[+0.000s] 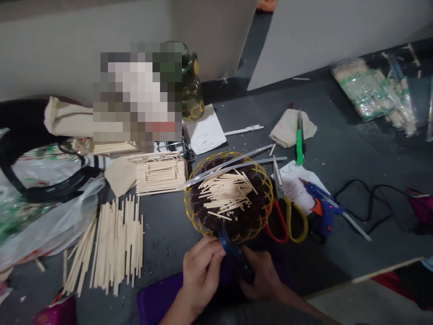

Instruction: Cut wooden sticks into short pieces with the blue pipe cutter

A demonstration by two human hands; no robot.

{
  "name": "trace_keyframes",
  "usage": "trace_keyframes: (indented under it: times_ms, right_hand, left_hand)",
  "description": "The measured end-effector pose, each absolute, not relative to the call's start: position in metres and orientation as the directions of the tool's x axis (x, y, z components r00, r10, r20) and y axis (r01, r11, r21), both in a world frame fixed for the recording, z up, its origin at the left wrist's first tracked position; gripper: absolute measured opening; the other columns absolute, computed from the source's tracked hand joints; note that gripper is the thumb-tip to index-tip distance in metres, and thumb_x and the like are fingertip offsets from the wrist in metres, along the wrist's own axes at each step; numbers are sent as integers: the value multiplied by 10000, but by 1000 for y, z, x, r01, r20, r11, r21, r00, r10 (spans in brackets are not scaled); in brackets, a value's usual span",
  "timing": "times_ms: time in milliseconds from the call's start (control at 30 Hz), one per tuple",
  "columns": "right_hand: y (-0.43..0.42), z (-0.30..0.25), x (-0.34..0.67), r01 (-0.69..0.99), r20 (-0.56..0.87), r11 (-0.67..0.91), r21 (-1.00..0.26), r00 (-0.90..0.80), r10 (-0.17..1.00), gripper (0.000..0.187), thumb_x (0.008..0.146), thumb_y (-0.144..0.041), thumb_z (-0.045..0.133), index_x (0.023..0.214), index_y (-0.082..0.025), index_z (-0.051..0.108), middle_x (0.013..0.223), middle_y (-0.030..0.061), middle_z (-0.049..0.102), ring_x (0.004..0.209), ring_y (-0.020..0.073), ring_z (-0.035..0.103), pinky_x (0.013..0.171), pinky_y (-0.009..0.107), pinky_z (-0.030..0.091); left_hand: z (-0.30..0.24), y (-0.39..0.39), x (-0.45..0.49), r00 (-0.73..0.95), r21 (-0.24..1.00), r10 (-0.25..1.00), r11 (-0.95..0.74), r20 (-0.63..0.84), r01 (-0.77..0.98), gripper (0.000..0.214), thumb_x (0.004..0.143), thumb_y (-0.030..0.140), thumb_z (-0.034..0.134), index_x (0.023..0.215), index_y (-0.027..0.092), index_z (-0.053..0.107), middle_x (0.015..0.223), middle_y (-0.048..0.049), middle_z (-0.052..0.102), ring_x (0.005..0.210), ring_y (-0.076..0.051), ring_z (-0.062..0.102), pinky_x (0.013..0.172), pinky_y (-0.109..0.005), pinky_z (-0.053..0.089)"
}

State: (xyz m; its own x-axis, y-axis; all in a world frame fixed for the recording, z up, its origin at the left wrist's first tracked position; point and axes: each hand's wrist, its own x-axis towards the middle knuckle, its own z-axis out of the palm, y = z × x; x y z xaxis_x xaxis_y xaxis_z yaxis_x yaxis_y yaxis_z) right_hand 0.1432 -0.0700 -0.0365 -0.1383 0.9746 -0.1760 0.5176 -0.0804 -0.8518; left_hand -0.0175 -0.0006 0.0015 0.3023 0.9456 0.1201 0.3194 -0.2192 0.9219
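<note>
My right hand is wrapped round a dark blue plier-like hand cutter, its head pointing up and left. Fingers of my left hand are pinched together right beside the cutter's head; whatever they hold is hidden. Just beyond both hands stands a brown woven basket with a yellow rim. Inside it lie many short wooden sticks and tiny cut bits. Two clear glue sticks rest across its far rim. Under my wrists is something purple.
Long wooden sticks lie at left, below a small stick-built model. Right of the basket are scissors, a blue glue gun with its cord, a green-handled knife and a folded cloth. Packed sticks lie far right.
</note>
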Motion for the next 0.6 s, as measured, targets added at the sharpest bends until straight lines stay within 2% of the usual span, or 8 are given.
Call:
trace_keyframes:
  times_ms: [133,200,300,400,600]
  right_hand:
    - [-64,-21,146,443,-307,-215,-870,-146,941,62,725,-185,534,756,-222,497,559,-55,504,459,106,443,476,219,330]
    - [-63,-15,149,366,-354,-280,-888,-154,922,15,780,-211,533,772,-211,520,612,-40,528,520,111,471,515,216,369]
    - [-64,-8,153,198,-375,-350,-916,-106,921,88,832,-281,530,823,-198,557,683,-22,549,584,118,484,561,224,412]
    - [-66,-6,156,45,-420,-418,-908,-78,904,166,841,-355,557,834,-190,565,631,-35,523,558,118,473,553,236,418]
    - [-69,-9,156,-114,-410,-407,-907,3,912,205,820,-397,581,823,-192,570,590,-23,544,558,150,523,575,281,449]
  left_hand:
    - [4,0,-15,236,935,968,-162,88,315,150,866,104,577,751,169,648,627,6,596,563,-91,568,543,-168,458]
    - [2,-1,-15,204,956,978,-107,52,272,124,866,129,596,773,168,668,602,16,577,540,-87,558,539,-175,459]
    - [-2,-3,-15,144,989,989,21,-42,146,87,861,188,628,809,160,691,667,7,609,470,-68,549,473,-176,451]
    - [-6,-6,-14,108,990,985,126,-133,68,105,839,247,667,806,152,696,704,-2,626,449,-61,549,440,-171,444]
    - [-12,-6,-14,48,992,993,104,-108,75,149,796,293,703,789,144,700,692,-7,627,472,-59,523,464,-174,440]
